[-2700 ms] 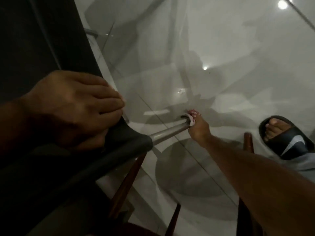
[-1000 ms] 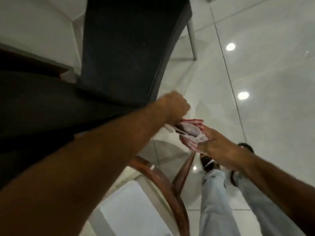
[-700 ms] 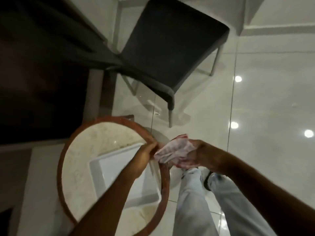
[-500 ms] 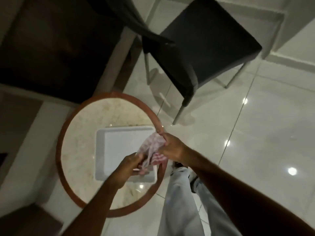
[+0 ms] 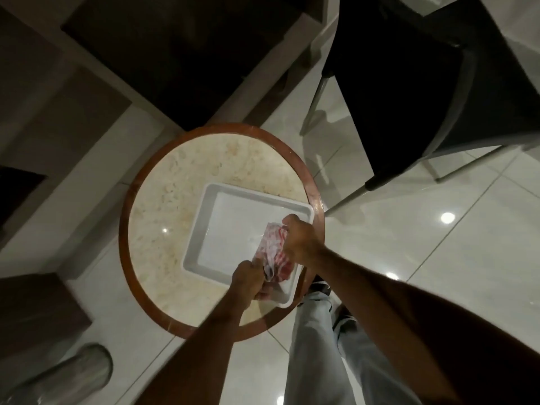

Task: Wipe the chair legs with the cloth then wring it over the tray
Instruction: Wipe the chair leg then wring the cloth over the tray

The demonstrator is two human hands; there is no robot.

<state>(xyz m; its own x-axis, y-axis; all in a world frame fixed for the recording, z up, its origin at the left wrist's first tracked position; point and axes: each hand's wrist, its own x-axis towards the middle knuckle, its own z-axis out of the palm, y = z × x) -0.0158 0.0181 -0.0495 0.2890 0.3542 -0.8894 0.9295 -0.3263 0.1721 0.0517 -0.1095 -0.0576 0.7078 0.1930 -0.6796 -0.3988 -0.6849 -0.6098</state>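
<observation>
now, largest to smallest, as i look down:
floor [image 5: 438,258]: glossy pale tiles with round light spots reflected on them; it runs under everything to my right and below me
chair [image 5: 409,83]: black seat at upper right, standing on the tiles; its metal legs [image 5: 347,197] angle down to the floor, the nearest one ending just beside the table's right edge
table [image 5: 152,217]: round, pale stone top with a reddish-brown rim; it stands right in front of me, left of the chair
my legs [image 5: 315,346]: light trousers below the table's edge, dark footwear showing at the rim
bin [image 5: 64,372]: a greyish round container at lower left on the floor, well apart from the table; blurred, so i cannot tell more
tray [image 5: 210,217]: white, rectangular, shallow, lying on the right half of the tabletop, its near corner close to the table's rim
right hand [image 5: 298,241]: closed around the far end of the cloth, knuckles up, over the tray's right side
left hand [image 5: 248,279]: closed around the near end of the cloth, over the tray's near edge
cloth [image 5: 274,252]: red and white, bunched between my two fists; held above the tray's near right corner, stretched from one hand to the other
</observation>
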